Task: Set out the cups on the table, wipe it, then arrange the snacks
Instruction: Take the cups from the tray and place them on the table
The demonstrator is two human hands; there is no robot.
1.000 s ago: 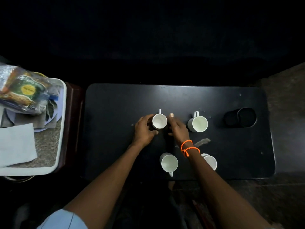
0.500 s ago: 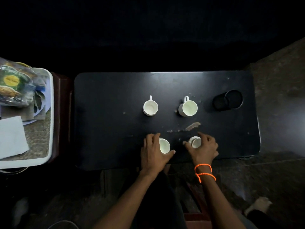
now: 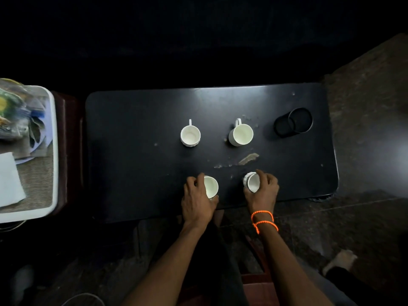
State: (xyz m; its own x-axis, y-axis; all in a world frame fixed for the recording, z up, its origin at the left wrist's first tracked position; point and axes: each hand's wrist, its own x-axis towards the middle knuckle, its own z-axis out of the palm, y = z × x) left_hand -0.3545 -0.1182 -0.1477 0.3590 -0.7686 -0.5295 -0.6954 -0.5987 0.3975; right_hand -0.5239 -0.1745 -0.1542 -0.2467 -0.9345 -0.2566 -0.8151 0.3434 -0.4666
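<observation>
Several white cups stand on the black table [image 3: 136, 151]. The far left cup [image 3: 190, 135] and far right cup [image 3: 241, 135] stand free with handles pointing away. My left hand [image 3: 197, 200] wraps around the near left cup [image 3: 211, 186]. My right hand [image 3: 263, 191], with orange wrist bands, grips the near right cup [image 3: 252, 181]. Snack packets [image 3: 13, 113] lie on a white tray [image 3: 54, 138] at the left, beside a folded white cloth [image 3: 8, 180].
Two black rings [image 3: 293, 123] lie at the table's far right. A pale smear and crumbs [image 3: 248, 159] mark the tabletop between the cup rows. The tray rests on a brown stand [image 3: 70, 151]. Stone floor lies to the right.
Both hands left the far left cup and came back to the two near cups, closing on them. The near cups have shifted slightly; the view has moved.
</observation>
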